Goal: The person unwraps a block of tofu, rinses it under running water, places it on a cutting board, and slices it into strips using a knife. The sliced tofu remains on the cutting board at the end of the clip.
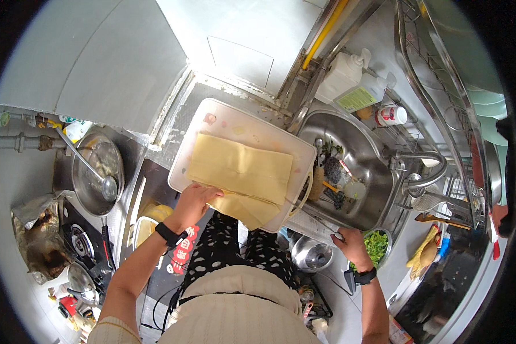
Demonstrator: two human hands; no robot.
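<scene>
A white plastic cutting board (258, 124) with a looped handle lies across the counter, partly beside the sink. On it rests a wide pale-yellow sheet of what looks like tofu skin (241, 167), with a further piece (245, 208) at the near edge. My left hand (200, 200) presses its fingers on the near left edge of the sheets. My right hand (350, 245), right of the board, grips the handle of a thin-bladed knife (318, 221); its blade points left toward the board, and the tip is hard to make out at the sheets' edge.
The steel sink (376, 172) at right holds brushes, a scrubber and utensils. A bowl of chopped greens (376, 247) stands near my right hand. At left are a wok (98, 172) with a ladle and a gas burner (81, 241). A dish rack (438, 86) lines the right wall.
</scene>
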